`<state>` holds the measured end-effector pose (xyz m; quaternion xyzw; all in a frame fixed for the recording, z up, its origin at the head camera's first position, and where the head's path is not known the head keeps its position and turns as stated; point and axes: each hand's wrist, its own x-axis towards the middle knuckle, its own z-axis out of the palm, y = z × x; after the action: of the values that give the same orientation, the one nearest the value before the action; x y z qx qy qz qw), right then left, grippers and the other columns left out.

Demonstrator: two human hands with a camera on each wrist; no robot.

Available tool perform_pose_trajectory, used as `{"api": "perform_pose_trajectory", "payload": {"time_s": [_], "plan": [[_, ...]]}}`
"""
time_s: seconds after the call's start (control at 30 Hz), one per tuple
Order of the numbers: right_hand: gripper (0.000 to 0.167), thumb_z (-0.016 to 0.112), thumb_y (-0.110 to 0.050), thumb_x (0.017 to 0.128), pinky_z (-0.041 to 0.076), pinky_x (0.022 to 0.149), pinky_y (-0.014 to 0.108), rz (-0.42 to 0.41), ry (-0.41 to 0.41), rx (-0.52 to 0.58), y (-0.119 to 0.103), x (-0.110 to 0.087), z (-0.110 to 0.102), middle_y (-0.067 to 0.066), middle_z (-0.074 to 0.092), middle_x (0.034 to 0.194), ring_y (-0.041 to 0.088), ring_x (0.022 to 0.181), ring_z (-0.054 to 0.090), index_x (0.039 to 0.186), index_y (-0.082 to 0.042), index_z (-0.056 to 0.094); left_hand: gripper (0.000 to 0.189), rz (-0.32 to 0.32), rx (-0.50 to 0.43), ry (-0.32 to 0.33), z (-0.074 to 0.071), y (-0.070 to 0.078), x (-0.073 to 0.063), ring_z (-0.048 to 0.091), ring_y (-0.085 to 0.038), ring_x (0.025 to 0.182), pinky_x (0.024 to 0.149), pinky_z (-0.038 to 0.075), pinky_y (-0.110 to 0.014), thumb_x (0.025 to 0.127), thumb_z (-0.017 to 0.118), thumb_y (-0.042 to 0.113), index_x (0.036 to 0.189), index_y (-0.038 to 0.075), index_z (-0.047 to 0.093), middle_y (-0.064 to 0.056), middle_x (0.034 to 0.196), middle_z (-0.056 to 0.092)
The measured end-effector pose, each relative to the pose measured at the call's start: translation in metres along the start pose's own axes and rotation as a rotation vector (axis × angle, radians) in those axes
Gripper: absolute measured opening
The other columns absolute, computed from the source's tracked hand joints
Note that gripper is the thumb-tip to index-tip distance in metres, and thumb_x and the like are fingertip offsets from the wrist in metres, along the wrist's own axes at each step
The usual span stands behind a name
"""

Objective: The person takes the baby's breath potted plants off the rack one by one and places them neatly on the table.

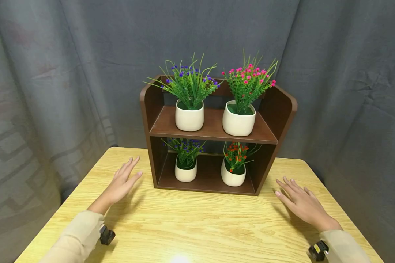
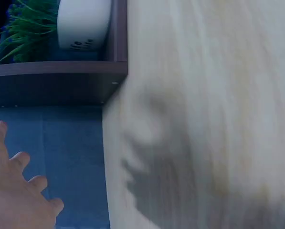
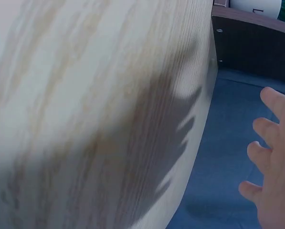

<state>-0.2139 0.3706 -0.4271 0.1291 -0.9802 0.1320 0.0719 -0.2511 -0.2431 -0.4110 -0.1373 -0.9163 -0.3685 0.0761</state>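
A dark brown two-tier shelf (image 1: 214,137) stands toward the back of the wooden table. On its top tier are a white pot with purple flowers (image 1: 189,118) at left and a white pot with pink flowers (image 1: 238,122) at right. Below them sit a smaller purple-flowered pot (image 1: 185,172) and a red-flowered pot (image 1: 233,176). My left hand (image 1: 120,185) hovers over the table left of the shelf, fingers spread and holding nothing. To the shelf's right, my right hand (image 1: 303,204) also hovers with spread fingers, apart from everything; its shadow falls on the table in the right wrist view.
The light wooden table (image 1: 184,226) runs from the front to just behind the shelf. Grey curtains (image 1: 125,47) hang behind and along both sides. A small black camera sits on each wrist, the left camera (image 1: 107,235) and the right camera (image 1: 318,251).
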Motion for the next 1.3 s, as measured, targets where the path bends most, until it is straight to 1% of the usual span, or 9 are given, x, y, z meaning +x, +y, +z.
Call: {"api": "perform_pose_trajectory", "payload": {"time_s": [0.1,0.3,0.47,0.6,0.87,1.03,1.13,1.2,1.3], "plan": [[0.062,0.042,-0.050,0.106,0.017,0.103,0.074,-0.006,0.010,0.006,0.000,0.000,0.000,0.023,0.031,0.158,0.050,0.142,0.026,0.154,-0.011,0.040,0.065,0.000,-0.048,0.021,-0.001,0.005,0.003,0.008,-0.052,0.146,0.107,0.008,-0.075,0.107,0.042,0.044,0.162,0.021,0.017,-0.022,0.163,0.014],[0.057,0.045,-0.047,0.106,0.022,0.101,0.073,-0.034,0.053,0.004,-0.001,-0.001,0.000,0.023,0.039,0.153,0.051,0.137,0.034,0.147,-0.008,0.049,0.064,-0.021,-0.141,0.064,0.003,0.012,0.009,0.027,-0.046,0.143,0.105,0.025,-0.072,0.107,0.042,0.047,0.162,0.025,0.018,-0.018,0.161,0.025],[0.053,0.046,-0.044,0.106,0.027,0.097,0.071,-0.058,0.081,0.010,-0.002,-0.002,0.002,0.023,0.044,0.150,0.048,0.133,0.041,0.144,-0.008,0.053,0.062,-0.018,-0.229,0.112,0.005,0.020,0.016,0.044,-0.043,0.133,0.103,0.035,-0.066,0.106,0.045,0.046,0.161,0.027,0.022,-0.020,0.154,0.039],[0.049,0.048,-0.040,0.106,0.031,0.095,0.069,-0.075,0.103,0.012,-0.002,-0.003,0.003,0.022,0.047,0.147,0.046,0.129,0.046,0.142,-0.008,0.056,0.060,-0.003,-0.282,0.160,0.000,0.031,0.025,0.051,-0.040,0.125,0.100,0.040,-0.061,0.105,0.048,0.044,0.160,0.032,0.025,-0.018,0.147,0.047],[0.044,0.050,-0.037,0.106,0.034,0.092,0.067,-0.094,0.131,0.020,-0.001,-0.005,0.005,0.021,0.055,0.140,0.045,0.124,0.051,0.137,-0.008,0.060,0.059,0.016,-0.368,0.229,-0.013,0.048,0.037,0.055,-0.033,0.115,0.096,0.040,-0.053,0.104,0.052,0.041,0.158,0.034,0.029,-0.014,0.136,0.054],[0.037,0.052,-0.034,0.105,0.036,0.091,0.065,-0.123,0.165,0.036,-0.002,-0.004,0.007,0.016,0.063,0.131,0.042,0.119,0.056,0.130,-0.009,0.064,0.058,0.021,-0.444,0.275,-0.017,0.057,0.045,0.057,-0.020,0.110,0.096,0.040,-0.038,0.103,0.056,0.039,0.156,0.026,0.037,-0.010,0.130,0.056],[0.034,0.053,-0.031,0.105,0.036,0.091,0.064,-0.139,0.184,0.049,-0.002,-0.003,0.006,0.014,0.064,0.128,0.041,0.118,0.056,0.128,-0.010,0.066,0.056,0.027,-0.488,0.306,-0.019,0.064,0.050,0.057,-0.012,0.106,0.091,0.043,-0.030,0.103,0.058,0.036,0.154,0.022,0.041,-0.008,0.126,0.058],[0.032,0.053,-0.031,0.105,0.035,0.092,0.063,-0.143,0.190,0.053,-0.003,-0.004,0.007,0.014,0.065,0.127,0.040,0.118,0.056,0.127,-0.010,0.066,0.056,0.027,-0.513,0.319,-0.019,0.070,0.053,0.057,-0.009,0.104,0.087,0.046,-0.027,0.102,0.060,0.034,0.153,0.023,0.042,-0.006,0.124,0.057],[0.031,0.053,-0.030,0.105,0.035,0.092,0.062,-0.146,0.198,0.056,-0.003,-0.004,0.008,0.013,0.065,0.126,0.039,0.117,0.056,0.125,-0.011,0.067,0.056,0.018,-0.547,0.325,-0.023,0.086,0.054,0.056,-0.008,0.102,0.084,0.048,-0.027,0.101,0.061,0.029,0.153,0.019,0.042,-0.006,0.123,0.055]]}}
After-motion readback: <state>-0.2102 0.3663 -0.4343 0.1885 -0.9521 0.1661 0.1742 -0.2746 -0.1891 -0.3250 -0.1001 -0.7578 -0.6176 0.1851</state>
